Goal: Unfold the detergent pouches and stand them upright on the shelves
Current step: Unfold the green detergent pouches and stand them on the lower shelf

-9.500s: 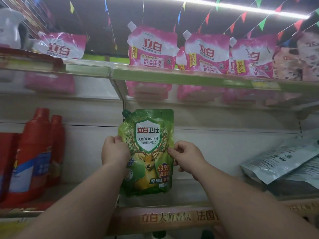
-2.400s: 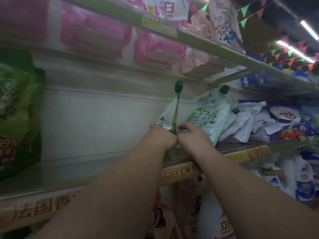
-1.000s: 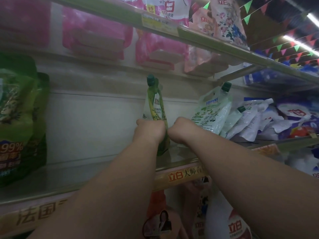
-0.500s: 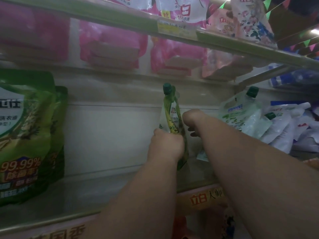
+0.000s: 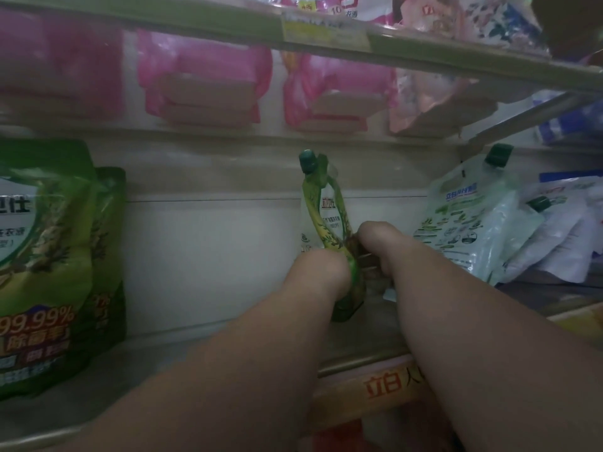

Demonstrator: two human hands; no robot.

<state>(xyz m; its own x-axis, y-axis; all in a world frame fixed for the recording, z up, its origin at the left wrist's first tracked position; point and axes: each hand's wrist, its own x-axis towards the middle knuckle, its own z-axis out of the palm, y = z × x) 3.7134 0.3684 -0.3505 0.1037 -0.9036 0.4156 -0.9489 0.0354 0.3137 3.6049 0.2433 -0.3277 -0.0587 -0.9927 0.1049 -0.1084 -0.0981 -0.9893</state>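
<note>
Head cam view: the green pouch (image 5: 326, 223) is standing edge-on on the middle shelf (image 5: 182, 357), dark green cap (image 5: 307, 161) at the top, and both hands are clamped on its lower half. The left hand (image 5: 318, 270) has its fingers curled round the left side of the pouch, knuckles toward the camera. The right hand (image 5: 380, 246) grips the right side just beside the left one, fingers wrapped in, so the two hands nearly touch with the pouch's edge squeezed between them. The pouch's bottom sits just below the left hand, at or near the shelf; hard to say whether it's fully resting there, it's pretty dark.

Off to the right of the right hand there's a white pouch with green print (image 5: 470, 223) leaning back, green cap up top, and past it a messy heap of pale pouches (image 5: 561, 236) lying down. Well to the left of the left hand, two standing green pouches (image 5: 49, 262) are upright, one behind the other, "99.99%" on the front one. Above both hands runs the upper shelf (image 5: 208, 24) with a price tag (image 5: 326, 34), and pink pouches (image 5: 205, 79) show through it from underneath. Below the hands, the shelf's front strip (image 5: 381, 386) has red lettering.
</note>
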